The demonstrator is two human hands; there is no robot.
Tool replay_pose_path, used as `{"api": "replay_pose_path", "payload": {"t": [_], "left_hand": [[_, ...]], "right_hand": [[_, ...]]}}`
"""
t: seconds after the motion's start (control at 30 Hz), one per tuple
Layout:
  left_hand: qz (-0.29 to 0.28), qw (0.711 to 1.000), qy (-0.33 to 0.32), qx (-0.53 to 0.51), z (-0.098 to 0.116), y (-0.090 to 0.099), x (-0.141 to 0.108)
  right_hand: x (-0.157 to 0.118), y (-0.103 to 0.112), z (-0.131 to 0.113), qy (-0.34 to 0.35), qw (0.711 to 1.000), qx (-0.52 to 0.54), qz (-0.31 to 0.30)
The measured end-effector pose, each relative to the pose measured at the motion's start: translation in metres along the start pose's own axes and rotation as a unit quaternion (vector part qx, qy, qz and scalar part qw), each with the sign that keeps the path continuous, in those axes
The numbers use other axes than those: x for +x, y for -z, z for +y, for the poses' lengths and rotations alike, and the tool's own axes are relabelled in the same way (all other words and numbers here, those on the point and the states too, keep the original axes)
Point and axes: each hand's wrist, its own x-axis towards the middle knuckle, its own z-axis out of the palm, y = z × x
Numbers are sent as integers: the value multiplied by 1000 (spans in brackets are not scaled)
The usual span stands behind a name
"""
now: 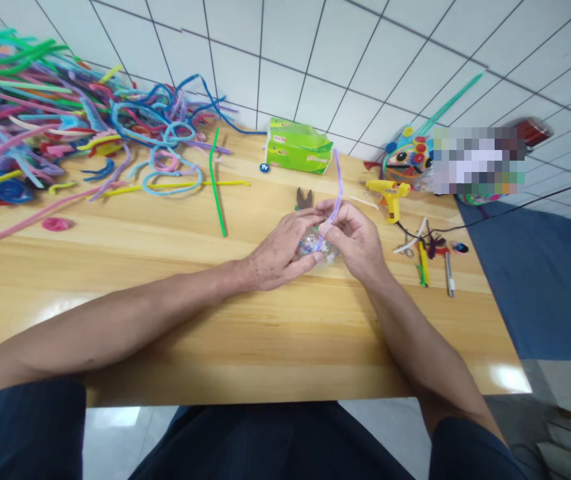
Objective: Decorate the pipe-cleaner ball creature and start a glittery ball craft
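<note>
A clear plastic bottle piece lies on the wooden table between my hands. My left hand is wrapped round its left side, thumb along the near edge. A purple pipe cleaner rises from the bottle and curves upward. My right hand pinches this pipe cleaner between thumb and fingers at the bottle's right side. Just beyond my fingers, the dark jaws of some pliers show; the rest of them is hidden.
Colourful pipe cleaners are heaped at the back left. A green tissue pack stands by the tiled wall. To the right are a yellow glue gun, scissors, a white pen-like tool and decorated crafts.
</note>
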Motion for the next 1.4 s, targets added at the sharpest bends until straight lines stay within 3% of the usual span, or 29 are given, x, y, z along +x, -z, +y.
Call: {"api": "replay_pose_path", "payload": {"t": [0.77,0.87,1.07,1.17,1.27,1.4], "left_hand": [[21,999,6,-35,0,-4,-2],[26,998,38,-41,3,-2,-3],[-11,978,207,19,13,4,4],[-42,973,221,49,17,8,9],[-46,972,228,5,18,10,12],[-21,982,177,-66,12,10,11]], "right_hand": [[0,0,4,-2,1000,14,8],[0,-2,6,-6,1000,21,13],[-1,-6,6,-14,999,35,17],[-1,-7,5,-17,999,37,17],[-1,-5,2,-19,999,42,13],[0,0,-5,-43,997,64,-11]]}}
